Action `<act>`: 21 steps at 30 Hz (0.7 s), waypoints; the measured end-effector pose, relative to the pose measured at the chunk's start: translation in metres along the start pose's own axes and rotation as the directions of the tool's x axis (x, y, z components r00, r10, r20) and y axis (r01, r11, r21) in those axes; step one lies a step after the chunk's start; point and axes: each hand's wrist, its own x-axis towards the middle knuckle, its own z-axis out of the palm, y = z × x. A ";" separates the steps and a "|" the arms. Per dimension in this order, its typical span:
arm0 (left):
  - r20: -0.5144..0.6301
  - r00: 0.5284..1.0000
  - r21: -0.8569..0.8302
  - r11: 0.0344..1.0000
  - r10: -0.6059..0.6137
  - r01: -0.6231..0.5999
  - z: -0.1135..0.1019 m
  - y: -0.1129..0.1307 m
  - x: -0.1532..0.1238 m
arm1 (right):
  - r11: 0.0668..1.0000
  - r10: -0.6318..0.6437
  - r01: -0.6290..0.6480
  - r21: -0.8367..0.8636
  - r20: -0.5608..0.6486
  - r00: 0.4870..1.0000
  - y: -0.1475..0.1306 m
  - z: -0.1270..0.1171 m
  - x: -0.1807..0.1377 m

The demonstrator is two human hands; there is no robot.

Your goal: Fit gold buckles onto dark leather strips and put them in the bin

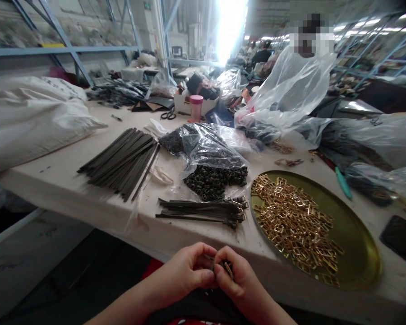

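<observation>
Close together below the table's front edge are my left hand [196,267] and my right hand [236,274]. Curled in my right hand is a small gold rectangular buckle [229,270] with a dark piece beside it, partly covered by the fingers. My left thumb and fingers are pinched at the same spot; what they grip is hidden. Just beyond, dark straps with buckles at their right ends [199,210] lie in a small stack. Plain dark straps [120,162] form a larger pile at the left. A round gold tray [358,253] on the right bears many loose gold buckles [294,221].
A clear plastic bag [209,149] spills small black loops [213,182] behind the strap stack. Farther back are scissors [168,114] and a pink-lidded jar [196,108]. A white sack [30,117] lies left, a dark phone-like slab [402,238] right. Another person stands behind a plastic bag.
</observation>
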 end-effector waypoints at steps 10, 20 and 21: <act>-0.054 0.994 0.712 0.701 0.095 -0.029 -0.003 0.023 0.012 | 0.981 -0.117 0.072 -0.178 -0.259 0.959 0.009 -0.003 0.014; 0.035 0.770 0.981 0.125 0.637 -0.148 -0.048 0.025 0.081 | 0.380 -0.635 0.069 -0.923 -0.206 0.745 0.047 -0.064 0.076; 0.021 0.762 0.985 0.119 0.647 -0.128 -0.055 0.026 0.081 | 0.307 -0.680 0.094 -0.947 -0.149 0.718 0.055 -0.065 0.080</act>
